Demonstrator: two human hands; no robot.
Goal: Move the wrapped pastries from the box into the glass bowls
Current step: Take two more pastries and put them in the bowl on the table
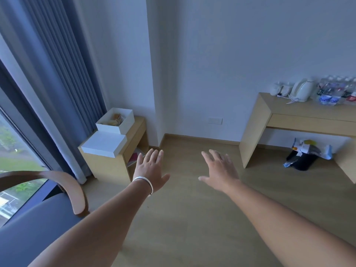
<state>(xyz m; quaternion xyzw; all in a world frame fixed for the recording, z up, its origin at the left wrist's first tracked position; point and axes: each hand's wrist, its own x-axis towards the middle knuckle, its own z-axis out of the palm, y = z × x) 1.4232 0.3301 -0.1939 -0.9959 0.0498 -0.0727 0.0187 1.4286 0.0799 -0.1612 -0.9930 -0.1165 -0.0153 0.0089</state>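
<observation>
Reaching toward box (115, 120): left hand (149, 170), right hand (219, 170) spread flat, holding nothing. Pastries (115, 120) look light, soft; we pinch wrapper ends.

Dim bluish daylight, wide-angle edge bending

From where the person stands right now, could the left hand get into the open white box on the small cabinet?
Probably not yet. The left hand hangs open over the floor, short of the white box at the cabinet's far end. Nothing blocks it; a step closer should do.
</observation>
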